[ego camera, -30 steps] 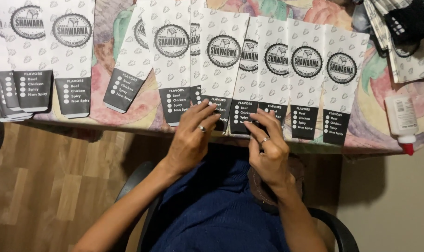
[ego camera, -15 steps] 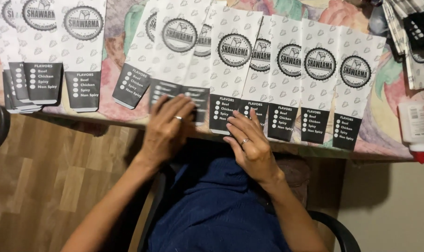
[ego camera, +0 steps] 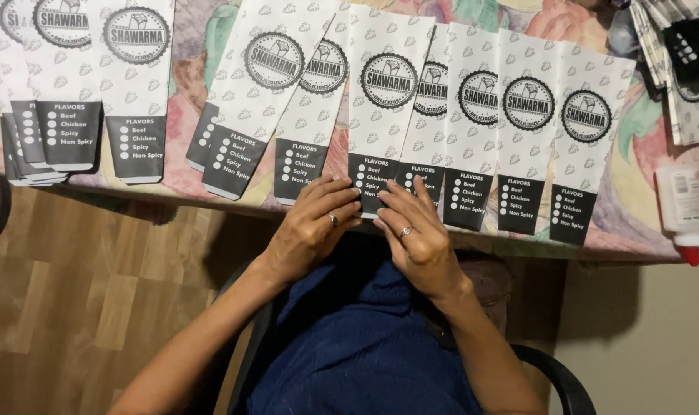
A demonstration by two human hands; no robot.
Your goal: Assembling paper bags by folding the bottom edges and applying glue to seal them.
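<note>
Resting at the near edge of the table (ego camera: 172, 180), both hands meet on the dark lower end of one white paper bag (ego camera: 380, 115), which lies flat in the middle of an overlapping row of like bags (ego camera: 518, 123). The left hand (ego camera: 311, 227) lays its fingers side by side, flat on the bag's bottom corner. The right hand (ego camera: 415, 238) presses its slightly parted fingertips just beside them, on the same edge. Well right of the bag, a white glue bottle (ego camera: 681, 204) with a red cap lies on the table.
</note>
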